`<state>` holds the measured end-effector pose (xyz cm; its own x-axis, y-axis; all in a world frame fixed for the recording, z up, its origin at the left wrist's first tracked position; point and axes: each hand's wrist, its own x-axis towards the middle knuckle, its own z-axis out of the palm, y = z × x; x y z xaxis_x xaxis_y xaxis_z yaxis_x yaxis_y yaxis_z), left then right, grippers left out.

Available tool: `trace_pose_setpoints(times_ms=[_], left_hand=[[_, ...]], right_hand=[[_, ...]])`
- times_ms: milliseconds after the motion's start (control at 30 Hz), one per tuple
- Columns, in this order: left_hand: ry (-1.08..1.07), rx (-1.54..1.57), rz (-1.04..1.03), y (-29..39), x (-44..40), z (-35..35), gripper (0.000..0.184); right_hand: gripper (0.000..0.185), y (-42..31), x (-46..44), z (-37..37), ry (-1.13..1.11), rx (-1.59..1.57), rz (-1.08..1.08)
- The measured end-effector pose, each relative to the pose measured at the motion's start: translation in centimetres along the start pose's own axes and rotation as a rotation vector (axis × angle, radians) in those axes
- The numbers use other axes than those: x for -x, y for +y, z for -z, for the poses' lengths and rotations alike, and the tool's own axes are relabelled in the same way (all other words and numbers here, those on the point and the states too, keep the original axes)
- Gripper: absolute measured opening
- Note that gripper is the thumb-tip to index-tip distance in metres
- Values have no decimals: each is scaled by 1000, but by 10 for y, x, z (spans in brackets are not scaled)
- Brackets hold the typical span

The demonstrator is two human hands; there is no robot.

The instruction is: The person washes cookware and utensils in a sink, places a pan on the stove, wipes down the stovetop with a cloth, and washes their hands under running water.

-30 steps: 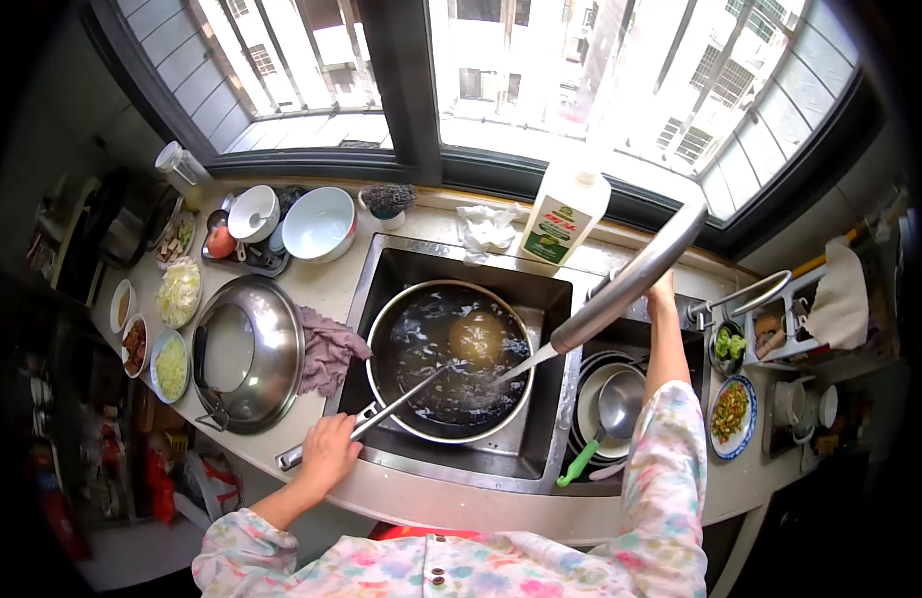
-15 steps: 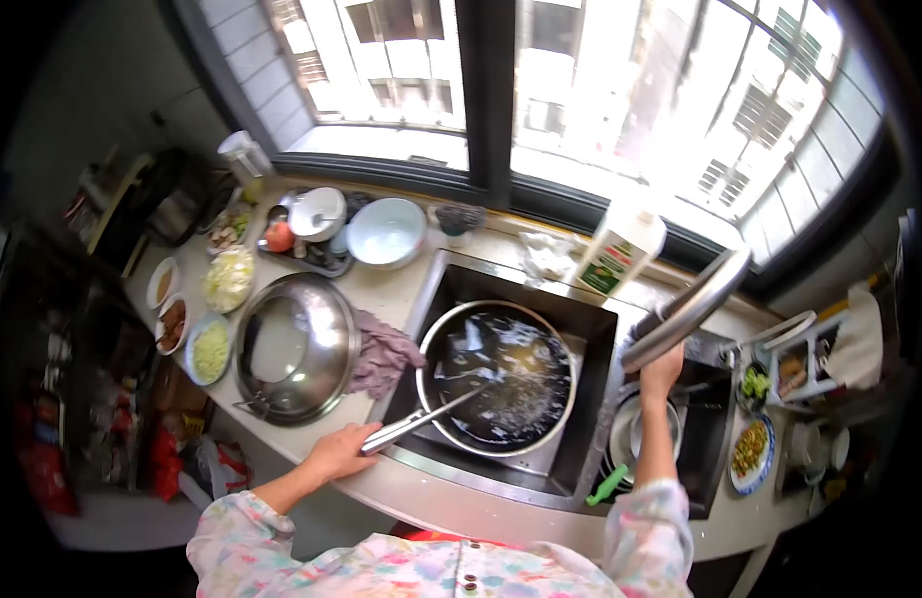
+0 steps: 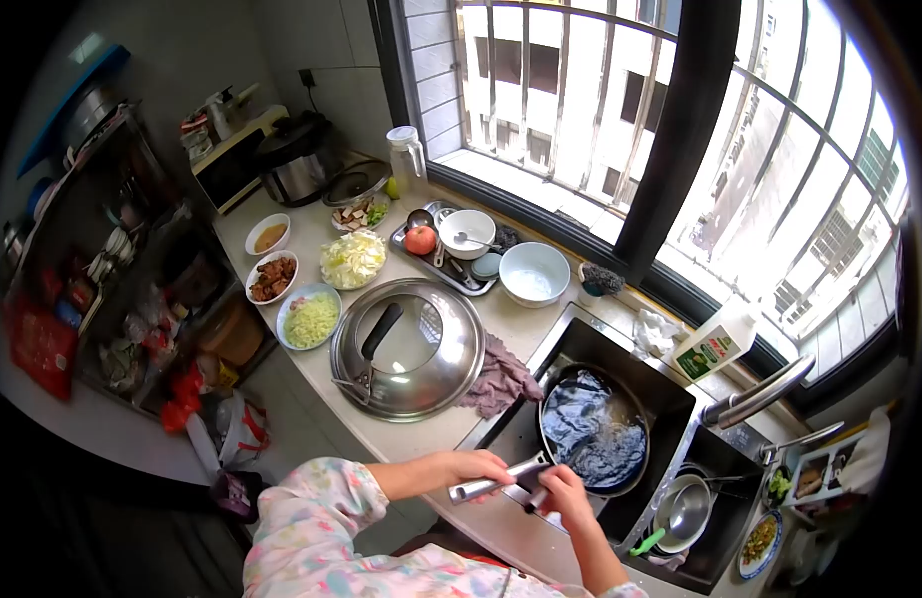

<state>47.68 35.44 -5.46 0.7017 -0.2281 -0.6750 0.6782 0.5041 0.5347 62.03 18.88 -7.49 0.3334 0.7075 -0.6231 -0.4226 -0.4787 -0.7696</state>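
Observation:
My left hand (image 3: 484, 472) is closed round the silver handle (image 3: 501, 480) of a deep pan (image 3: 640, 468), which sits in the larger sink basin (image 3: 672, 419). Rippling water fills the pan, and its surface looks disturbed. Close beside the handle, my right hand (image 3: 571, 498) is closed, with a short dark rod-like end (image 3: 536, 498) showing at its fingers; what this belongs to is hidden. The curved metal faucet (image 3: 765, 392) stands behind the basins, away from both hands. A purple cloth (image 3: 503, 379) lies left of the pan.
Left on the counter is a large steel lid (image 3: 436, 384) with a black handle. Near it are chopped greens (image 3: 311, 319), browned meat pieces (image 3: 273, 278), and a tray (image 3: 471, 287). A white bottle (image 3: 718, 344) stands by the window. The right basin holds bowls (image 3: 683, 513).
My right hand has left the faucet and come to the pan's handle. The faucet now points another way. The view has turned left, and the pan's water swirls more.

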Motion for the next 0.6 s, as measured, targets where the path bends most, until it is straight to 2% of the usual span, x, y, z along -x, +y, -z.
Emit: trace_pose_setpoints(times_ms=[33,67,100,167,233,300,367,500,567,600], left_hand=[[-39,125,-5,1,-6,-7,25],[-161,231,-58,-11,-26,-4,28],[-253,480,-43,-14,-36,-13,25],[-186,815,56,-7,-47,-44,20],[-436,1129,54,-4,-53,-61,13],[-519,1337,117,8,-56,-73,11],[-365,1209,157,32,-45,-86,13],[-252,1056,225,59,-35,-102,10],[-117,958,274,73,-22,-119,8],[-79,870,268,75,-20,-126,7]], right_hand=[[8,11,10,17,31,-89,9],[5,26,18,39,29,-154,87],[10,26,35,55,57,-216,29],[22,19,61,84,135,-163,-40],[30,12,79,102,182,-116,-6],[37,15,86,112,292,-13,66],[40,22,96,113,356,99,83],[38,38,126,117,507,182,118],[34,63,134,126,580,339,244],[34,62,143,126,568,351,181]])
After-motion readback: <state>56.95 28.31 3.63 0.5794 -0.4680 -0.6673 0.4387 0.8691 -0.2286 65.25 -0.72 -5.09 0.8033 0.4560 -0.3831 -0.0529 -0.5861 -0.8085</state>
